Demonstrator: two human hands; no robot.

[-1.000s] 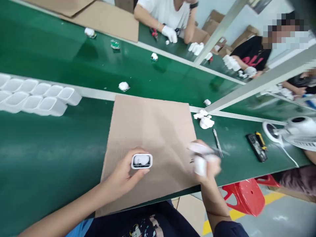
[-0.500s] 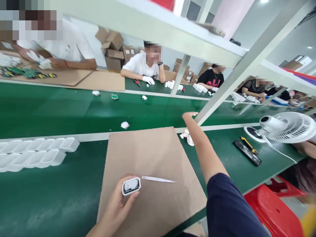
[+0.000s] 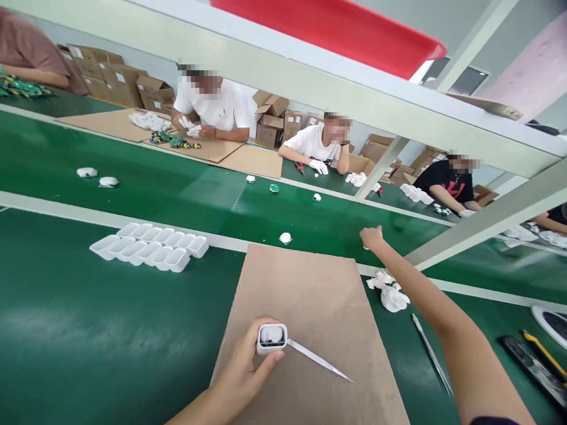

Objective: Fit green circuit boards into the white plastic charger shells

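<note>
L hand (image 3: 243, 378) low centre, grip closed round a small white rounded-rectangular plastic shell (image 3: 271, 339), dark inside, open end facing the cam. The shell is held just over the near part of the brown cardboard sheet (image 3: 310, 289), which lies on the green tabletop (image 3: 88, 330). A thin pale pointed strip (image 3: 319, 361) lies on the cardboard, one end at the shell; touching or not, can't tell. R hand (image 3: 371, 237) is stretched far fwd past the cardboard's far corner, fingers curled in; can't tell if that grip holds anything. Crumpled white wad (image 3: 393, 298) & metal tweezers (image 3: 432, 354) lie right of the cardboard, near the R forearm. White plastic trays (image 3: 150, 248) sit well left.
</note>
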